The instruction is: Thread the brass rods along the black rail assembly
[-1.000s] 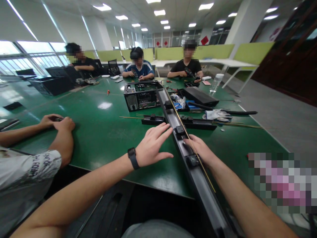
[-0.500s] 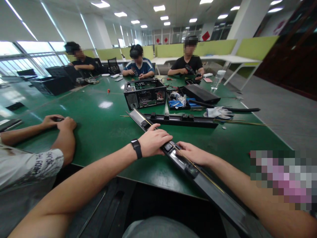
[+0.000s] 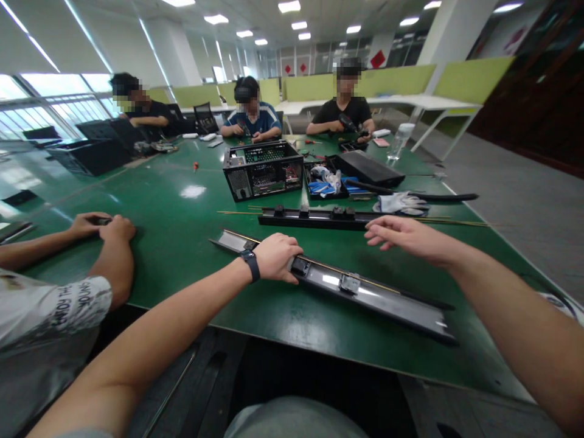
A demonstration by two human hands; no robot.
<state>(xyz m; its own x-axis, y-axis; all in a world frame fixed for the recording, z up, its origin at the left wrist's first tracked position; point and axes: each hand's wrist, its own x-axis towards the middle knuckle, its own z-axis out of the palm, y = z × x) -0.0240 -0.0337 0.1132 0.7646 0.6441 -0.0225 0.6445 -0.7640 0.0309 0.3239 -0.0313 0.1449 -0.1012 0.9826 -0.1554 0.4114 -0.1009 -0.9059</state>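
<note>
My left hand has its grip clasped around the nearer black channel, thumb on the near side and fingers over the top. That channel lies slantwise on the green table, its right end closer to me, with a thin gold rod along its far edge and small dark blocks inside. My right hand hangs in the air with its grip released, fingers loosely curled, clear of that channel and in front of the farther black channel. Behind the farther one I see an opened computer case and, to its right, pale gloves. At my left, a co-worker's hands meet around a small dark item
</note>
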